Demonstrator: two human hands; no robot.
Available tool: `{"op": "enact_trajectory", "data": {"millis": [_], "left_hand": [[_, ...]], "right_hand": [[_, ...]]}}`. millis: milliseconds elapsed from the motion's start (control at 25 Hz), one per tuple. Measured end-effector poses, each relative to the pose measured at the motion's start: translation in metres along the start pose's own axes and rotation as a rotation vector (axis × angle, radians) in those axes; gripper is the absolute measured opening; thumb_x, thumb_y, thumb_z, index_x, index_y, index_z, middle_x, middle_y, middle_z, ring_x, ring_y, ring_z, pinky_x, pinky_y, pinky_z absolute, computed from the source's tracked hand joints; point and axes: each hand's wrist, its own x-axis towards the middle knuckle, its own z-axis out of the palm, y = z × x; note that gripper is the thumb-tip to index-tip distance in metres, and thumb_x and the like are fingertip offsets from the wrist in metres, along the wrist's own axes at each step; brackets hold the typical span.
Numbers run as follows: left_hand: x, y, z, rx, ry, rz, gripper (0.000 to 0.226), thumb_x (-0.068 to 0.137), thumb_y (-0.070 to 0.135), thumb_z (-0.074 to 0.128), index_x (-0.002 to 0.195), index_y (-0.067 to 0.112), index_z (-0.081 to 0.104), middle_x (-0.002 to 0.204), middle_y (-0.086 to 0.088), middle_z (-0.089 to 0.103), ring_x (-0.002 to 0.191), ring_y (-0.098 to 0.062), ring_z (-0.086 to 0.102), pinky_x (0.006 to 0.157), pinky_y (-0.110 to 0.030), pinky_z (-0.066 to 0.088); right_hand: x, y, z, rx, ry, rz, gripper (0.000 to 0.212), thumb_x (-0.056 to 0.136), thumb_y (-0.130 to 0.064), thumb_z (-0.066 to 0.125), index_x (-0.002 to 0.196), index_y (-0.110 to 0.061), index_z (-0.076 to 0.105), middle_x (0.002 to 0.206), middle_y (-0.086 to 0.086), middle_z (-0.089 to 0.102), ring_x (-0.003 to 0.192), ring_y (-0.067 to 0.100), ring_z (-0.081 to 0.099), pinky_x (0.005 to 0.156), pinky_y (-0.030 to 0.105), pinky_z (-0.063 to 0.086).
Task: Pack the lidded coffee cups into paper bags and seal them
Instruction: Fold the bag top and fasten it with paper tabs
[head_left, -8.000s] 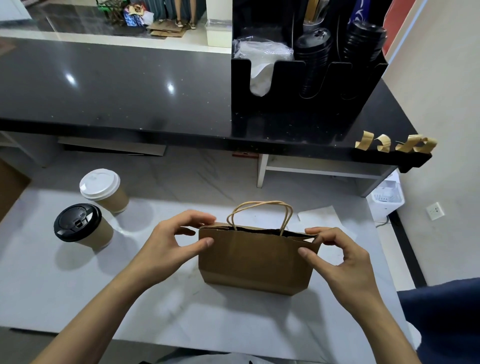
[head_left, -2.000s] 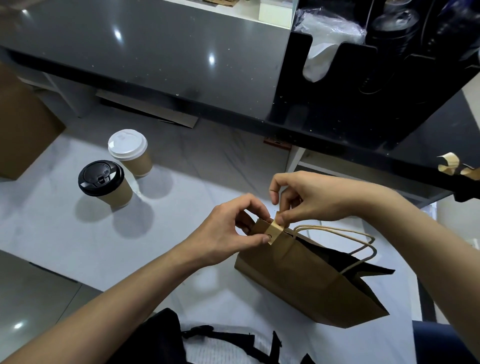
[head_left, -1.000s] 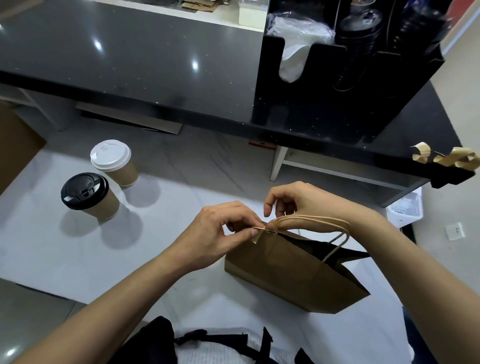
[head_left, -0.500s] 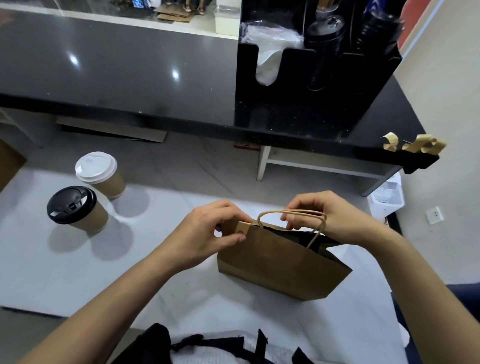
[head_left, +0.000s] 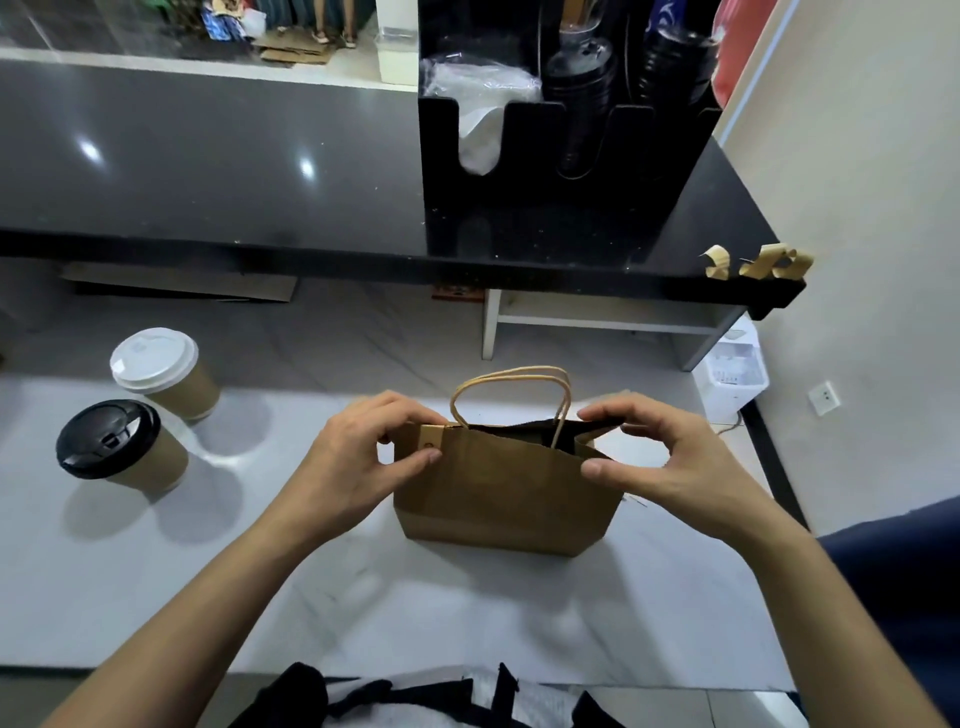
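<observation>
Paper bag (head_left: 506, 493) stands upright on the pale worktop (head_left: 130, 587), square in front of the person, its long axis running left to right between the two hands. The left hand (head_left: 358, 457) pinches the bag's left top corner, thumb on the near face just below a small tan tape tab (head_left: 431, 439) folded over the rim, fingers curled behind. The right hand (head_left: 670, 467) is at the right top corner, thumb against the near panel and fingers hooked over the far one, so the mouth there gapes and shows a dark interior. The twisted paper handles (head_left: 511, 395) rise from the middle of the rim, between the hands.

Each hand sits at its own end, so neither needs to cross. By my reading the left end is already taped and the right end is the one left to close; that falls to the right hand, while the left steadies the bag. What is inside cannot be made out.

Two lidded cups wait well apart to the left: a black-lidded cup (head_left: 117, 447) nearer, and a white-lidded cup (head_left: 161, 371) just behind it. Both lie on the left hand's side. More curled tape strips (head_left: 758, 262) hang on the dark counter's (head_left: 208, 171) right end, beyond the right hand.
</observation>
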Motion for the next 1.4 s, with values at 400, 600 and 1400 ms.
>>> {"op": "enact_trajectory", "data": {"millis": [400, 600, 1400], "left_hand": [[-0.007, 0.005, -0.009, 0.092, 0.028, -0.029, 0.029, 0.084, 0.021, 0.082, 0.107, 0.035, 0.07, 0.102, 0.02, 0.066, 0.093, -0.01, 0.057, 0.08, -0.035, 0.05], [-0.01, 0.02, -0.012, 0.304, 0.172, 0.06, 0.038, 0.082, 0.021, 0.084, 0.115, 0.025, 0.066, 0.113, 0.012, 0.057, 0.099, -0.015, 0.048, 0.086, -0.024, 0.039], [0.032, 0.09, 0.062, 0.055, -0.064, -0.124, 0.053, 0.087, 0.032, 0.076, 0.127, 0.044, 0.044, 0.113, 0.027, 0.065, 0.113, -0.008, 0.055, 0.093, -0.026, 0.04]], "right_hand": [[-0.002, 0.013, 0.023, 0.01, 0.212, -0.001, 0.022, 0.084, -0.015, 0.082, 0.098, -0.031, 0.079, 0.098, -0.017, 0.076, 0.105, 0.009, 0.066, 0.094, 0.023, 0.047], [-0.001, 0.015, 0.025, 0.047, 0.221, -0.016, 0.019, 0.086, -0.013, 0.081, 0.096, -0.028, 0.08, 0.094, -0.015, 0.076, 0.101, 0.009, 0.067, 0.091, 0.018, 0.046], [0.002, 0.02, 0.023, 0.05, 0.221, -0.031, 0.019, 0.085, -0.016, 0.081, 0.097, -0.031, 0.081, 0.094, -0.019, 0.075, 0.102, 0.006, 0.066, 0.086, 0.015, 0.045]]}}
